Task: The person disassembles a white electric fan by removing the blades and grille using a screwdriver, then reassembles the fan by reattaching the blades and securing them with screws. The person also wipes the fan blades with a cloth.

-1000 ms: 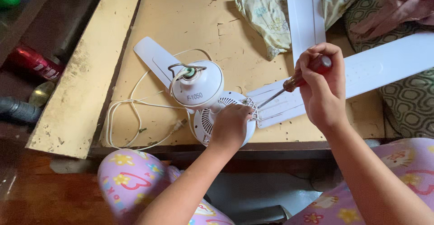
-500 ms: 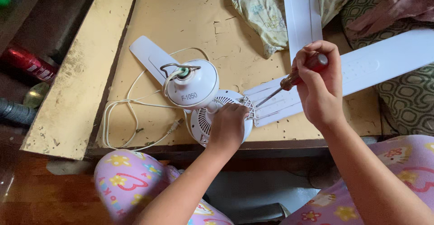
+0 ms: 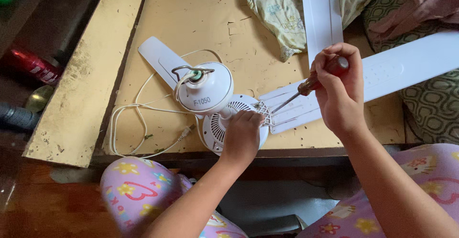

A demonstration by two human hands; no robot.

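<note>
While left hand (image 3: pixel 243 135) hides hub (image 3: pixel 224 123), screwdriver (image 3: pixel 306 87) tip indistinct

Worn yellow table (image 3: pixel 201 13) carries a white ceiling fan (image 3: pixel 215 99), its cord (image 3: pixel 129 118), crumpled cloth (image 3: pixel 282 8)

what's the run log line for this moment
left hand: pressing on fan motor | right hand: gripping screwdriver, tip at blade bracket | surface: yellow table
</note>
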